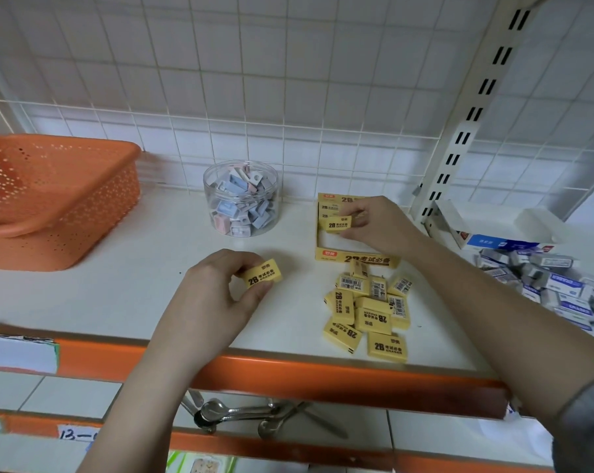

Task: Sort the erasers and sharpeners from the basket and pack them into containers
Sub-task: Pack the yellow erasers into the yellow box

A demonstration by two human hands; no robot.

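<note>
My left hand [217,291] pinches a yellow 2B eraser [263,273] just above the white shelf. Over the open yellow eraser box [357,259], my right hand [374,223] holds another yellow eraser [338,223]; a few erasers stand inside the box at its back. A loose pile of several yellow erasers [367,312] lies in front of the box. To the left of the box stands a clear round jar [241,199] full of blue, pink and grey sharpeners. The orange perforated basket [50,199] sits at the far left.
A pile of blue-and-white erasers [555,285] and an open white box [493,227] lie at the right. The shelf has an orange front edge [288,373] and a slotted upright post [459,131] behind the boxes. Metal spoons [241,414] hang on the shelf below.
</note>
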